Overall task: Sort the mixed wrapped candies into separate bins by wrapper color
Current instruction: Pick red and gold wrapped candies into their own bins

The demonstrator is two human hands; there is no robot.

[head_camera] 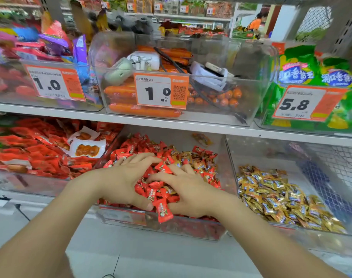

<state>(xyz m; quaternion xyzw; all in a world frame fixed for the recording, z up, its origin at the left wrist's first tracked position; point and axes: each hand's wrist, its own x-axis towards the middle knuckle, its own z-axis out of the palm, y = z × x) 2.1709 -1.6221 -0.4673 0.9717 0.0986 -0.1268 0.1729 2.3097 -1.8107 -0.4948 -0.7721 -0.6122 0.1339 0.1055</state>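
A clear middle bin (229,157) on the lower shelf holds a heap of red-wrapped candies (139,145) with gold-wrapped candies (201,163) mixed in at its right. My left hand (123,177) and my right hand (189,189) both rest on the heap, fingers spread and bent into the candies, thumbs toward me. One red candy (164,211) hangs over the bin's front edge between my thumbs. The clear bin to the right (271,155) holds a pile of gold candies (281,197).
A bin of red snack packets (36,153) stands to the left. The upper shelf carries bins of orange sausages (143,110), green bags (311,73) and mixed packets (50,45), with price tags on their fronts. A person in orange (255,23) stands far behind.
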